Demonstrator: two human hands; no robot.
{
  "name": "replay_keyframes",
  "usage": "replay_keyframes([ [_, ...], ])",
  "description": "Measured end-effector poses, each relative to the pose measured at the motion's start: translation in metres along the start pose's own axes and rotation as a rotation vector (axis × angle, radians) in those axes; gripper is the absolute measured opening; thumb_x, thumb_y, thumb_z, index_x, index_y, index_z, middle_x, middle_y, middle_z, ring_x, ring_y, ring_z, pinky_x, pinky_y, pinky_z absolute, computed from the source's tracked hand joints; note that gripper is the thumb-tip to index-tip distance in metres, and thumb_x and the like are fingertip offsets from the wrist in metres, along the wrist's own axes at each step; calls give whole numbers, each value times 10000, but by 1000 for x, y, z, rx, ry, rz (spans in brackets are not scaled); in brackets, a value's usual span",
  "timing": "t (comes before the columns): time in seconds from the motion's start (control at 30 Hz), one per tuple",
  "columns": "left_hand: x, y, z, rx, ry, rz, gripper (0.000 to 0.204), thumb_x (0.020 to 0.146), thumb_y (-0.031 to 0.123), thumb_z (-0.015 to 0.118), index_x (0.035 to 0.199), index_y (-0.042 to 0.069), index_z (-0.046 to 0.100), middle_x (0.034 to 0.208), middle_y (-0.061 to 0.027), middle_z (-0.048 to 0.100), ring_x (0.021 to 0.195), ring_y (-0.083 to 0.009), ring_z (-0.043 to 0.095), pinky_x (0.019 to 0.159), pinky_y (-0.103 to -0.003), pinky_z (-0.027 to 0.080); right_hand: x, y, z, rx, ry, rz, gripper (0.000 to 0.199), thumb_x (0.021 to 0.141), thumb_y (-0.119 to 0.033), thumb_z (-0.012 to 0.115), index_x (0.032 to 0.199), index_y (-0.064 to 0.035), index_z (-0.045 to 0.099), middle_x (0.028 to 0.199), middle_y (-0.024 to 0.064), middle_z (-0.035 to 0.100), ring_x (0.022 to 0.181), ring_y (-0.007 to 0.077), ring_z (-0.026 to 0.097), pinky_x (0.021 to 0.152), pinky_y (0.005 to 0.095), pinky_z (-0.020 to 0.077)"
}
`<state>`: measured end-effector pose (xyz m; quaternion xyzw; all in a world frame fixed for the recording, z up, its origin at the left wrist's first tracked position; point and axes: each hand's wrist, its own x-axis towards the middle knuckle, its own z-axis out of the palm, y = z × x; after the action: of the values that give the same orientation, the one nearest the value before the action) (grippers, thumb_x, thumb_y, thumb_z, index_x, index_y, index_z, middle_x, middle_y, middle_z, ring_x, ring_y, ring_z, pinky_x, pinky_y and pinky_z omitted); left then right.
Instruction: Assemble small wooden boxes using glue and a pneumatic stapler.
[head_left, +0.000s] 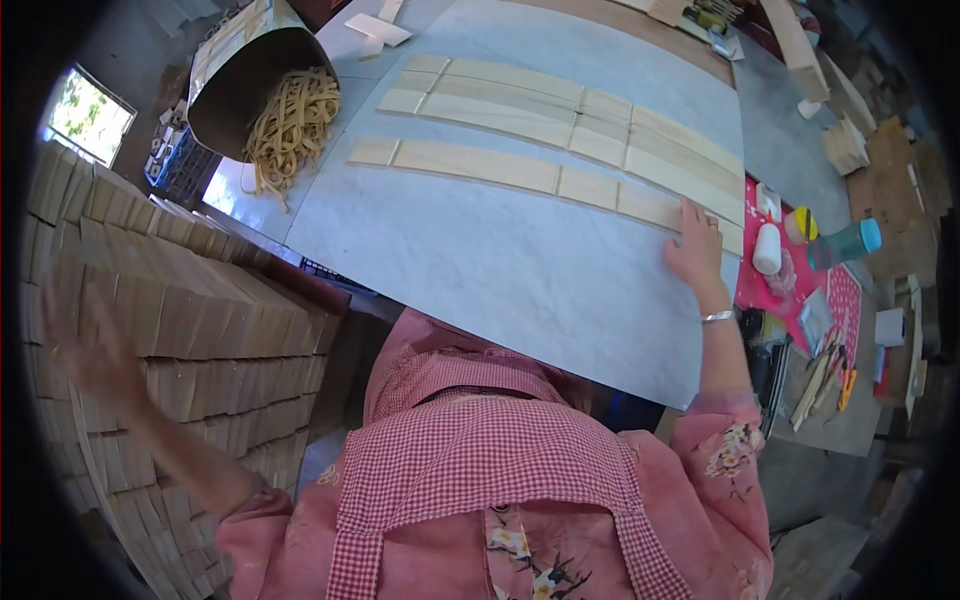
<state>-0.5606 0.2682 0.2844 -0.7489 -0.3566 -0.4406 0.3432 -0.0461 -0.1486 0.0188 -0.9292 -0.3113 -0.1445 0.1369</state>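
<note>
My right hand (697,245) rests at the right end of the front row of thin pale wooden boards (480,171), fingers stretched over the wood and the marbled tabletop. Behind it lie two more rows of pale boards (510,98) side by side, with narrow light lines running across them. Off to the left, away from the table, my left hand (95,345) hovers by tall stacks of wooden pieces (200,300). It is blurred, but its fingers look spread, and I see nothing in it.
A tipped container (215,110) spills looped tan bands (295,115) onto the table's left side. On the right, a red patterned cloth (755,265) bears a white bottle (767,249), a yellow-lidded jar (800,225) and a teal-lidded bottle (840,245). Orange-handled scissors (847,388) lie nearer.
</note>
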Motion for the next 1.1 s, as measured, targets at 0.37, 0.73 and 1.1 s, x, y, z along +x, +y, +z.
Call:
replay_keyframes([
  [0.37, -107, 212, 259, -572, -515, 489, 586, 826, -26, 562, 1404, 71, 546, 1548, -137, 453, 1409, -356, 434, 1137, -451, 365, 9, -3, -58, -52, -501, 39, 295, 798, -74, 685, 1046, -94, 525, 971, 145, 639, 892, 372, 621, 791, 453, 515],
  [0.73, -78, 258, 264, -563, -1034, 780, 185, 853, 103, 593, 1033, 85, 636, 1021, -80, 664, 971, -350, 617, 868, -450, 498, -34, -15, -65, -182, -135, 149, 125, 908, -78, 589, 988, -95, 495, 864, 150, 657, 813, 379, 656, 705, 482, 503],
  [1.1, -94, 267, 227, -909, -1169, 770, 442, 870, 101, 561, 1309, 122, 611, 1153, -129, 686, 1044, -358, 646, 924, -448, 511, -39, -54, -28, 228, -250, -33, 292, 882, -48, 593, 1162, -56, 673, 934, 160, 660, 780, 382, 660, 702, 473, 513],
])
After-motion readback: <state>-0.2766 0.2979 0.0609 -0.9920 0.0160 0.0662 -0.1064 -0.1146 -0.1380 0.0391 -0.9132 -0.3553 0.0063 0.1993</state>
